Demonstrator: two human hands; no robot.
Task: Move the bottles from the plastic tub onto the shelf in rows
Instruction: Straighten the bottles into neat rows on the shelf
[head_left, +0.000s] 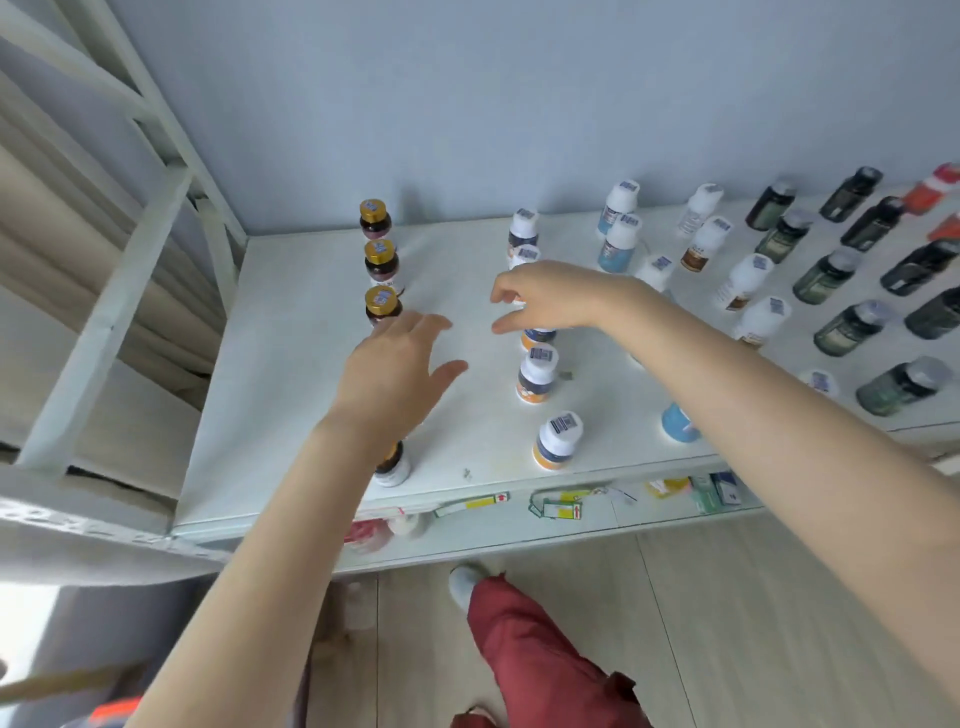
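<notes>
A white shelf (311, 389) holds bottles in rows running front to back. At the left stands a row of dark bottles with gold caps (381, 260). My left hand (395, 369) hovers over this row with straight fingers and holds nothing; one more dark bottle (392, 465) shows under its wrist. Further right is a row of white-capped bottles with orange labels (537, 374). My right hand (545, 299) reaches across and grips the cap of one bottle in that row (537, 336) from above. Its cap is hidden by my fingers. No tub is in view.
Further right stand rows of blue-labelled bottles (621, 244), brown-labelled white bottles (743, 280) and dark green bottles (826, 275). A white shelf frame (104, 312) rises at the left. A lower shelf (556, 509) holds small boxes. My red trouser leg (530, 649) is below.
</notes>
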